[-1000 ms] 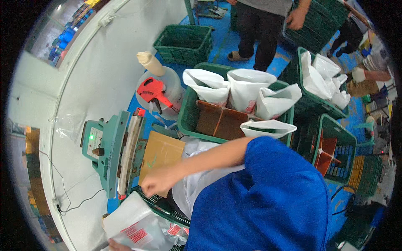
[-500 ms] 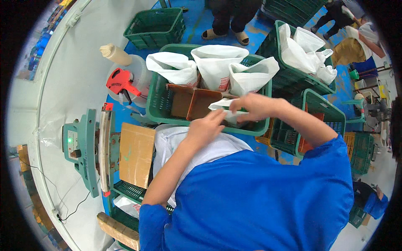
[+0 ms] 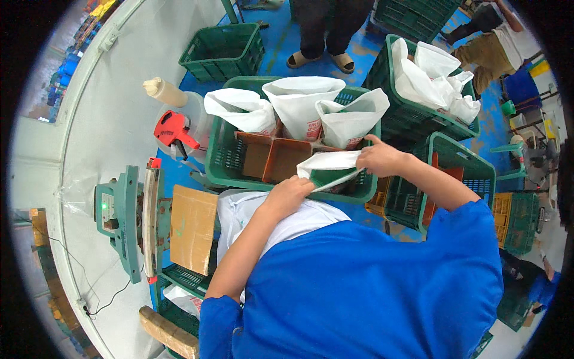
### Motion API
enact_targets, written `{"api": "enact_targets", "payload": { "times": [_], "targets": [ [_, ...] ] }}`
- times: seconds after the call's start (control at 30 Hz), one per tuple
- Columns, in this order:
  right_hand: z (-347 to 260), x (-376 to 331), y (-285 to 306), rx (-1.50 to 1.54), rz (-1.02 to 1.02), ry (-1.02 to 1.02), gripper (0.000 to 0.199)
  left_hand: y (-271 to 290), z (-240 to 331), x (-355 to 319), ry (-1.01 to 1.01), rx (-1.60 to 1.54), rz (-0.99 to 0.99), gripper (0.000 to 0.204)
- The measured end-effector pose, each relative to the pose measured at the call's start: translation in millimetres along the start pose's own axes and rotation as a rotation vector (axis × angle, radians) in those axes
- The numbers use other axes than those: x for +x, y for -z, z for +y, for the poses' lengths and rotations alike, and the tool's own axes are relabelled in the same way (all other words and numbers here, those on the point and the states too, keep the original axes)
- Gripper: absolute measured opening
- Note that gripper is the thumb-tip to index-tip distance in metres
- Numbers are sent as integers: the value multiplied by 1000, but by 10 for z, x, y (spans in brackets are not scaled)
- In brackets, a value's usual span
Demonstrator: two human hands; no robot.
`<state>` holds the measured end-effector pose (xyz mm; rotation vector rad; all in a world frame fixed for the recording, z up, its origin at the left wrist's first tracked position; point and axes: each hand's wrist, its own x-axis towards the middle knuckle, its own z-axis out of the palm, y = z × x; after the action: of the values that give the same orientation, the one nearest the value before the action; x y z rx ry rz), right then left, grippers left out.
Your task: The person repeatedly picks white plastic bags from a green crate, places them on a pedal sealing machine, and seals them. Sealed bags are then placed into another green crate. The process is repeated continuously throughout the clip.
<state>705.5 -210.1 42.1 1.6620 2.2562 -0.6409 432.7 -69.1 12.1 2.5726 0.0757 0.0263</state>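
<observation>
My left hand point(image 3: 291, 192) and my right hand point(image 3: 380, 158) both grip the mouth of a white plastic bag point(image 3: 327, 161), holding it at the near rim of a green crate point(image 3: 222, 157). In that crate stand three filled white bags point(image 3: 297, 102) behind brown cardboard dividers point(image 3: 276, 158). A large white sack point(image 3: 239, 212) lies just below my left hand, partly hidden by my blue sleeve.
A green heat sealer point(image 3: 128, 218) and a cardboard sheet point(image 3: 192, 227) sit at the left. A red price gun point(image 3: 171, 130) and a beige bottle point(image 3: 164, 91) lie near the wall. More green crates point(image 3: 439, 99) with white bags stand at right. A person's sandalled feet point(image 3: 320, 58) are beyond.
My left hand has come up from the lower left to the crate and taken the bag's edge. Both hands now hold the bag's mouth stretched apart at the crate's rim.
</observation>
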Motion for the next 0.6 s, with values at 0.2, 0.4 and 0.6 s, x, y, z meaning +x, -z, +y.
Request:
{"api": "enact_targets", "payload": {
  "times": [0.2, 0.4, 0.6],
  "targets": [
    [93, -181, 127, -95, 273, -101, 7, 187, 2, -94, 81, -24, 195, 8],
    [-91, -371, 391, -208, 562, -18, 8, 641, 99, -200, 116, 93, 204, 9],
    [-88, -369, 137, -205, 408, -105, 3, 402, 161, -117, 176, 123, 107, 13]
  ]
}}
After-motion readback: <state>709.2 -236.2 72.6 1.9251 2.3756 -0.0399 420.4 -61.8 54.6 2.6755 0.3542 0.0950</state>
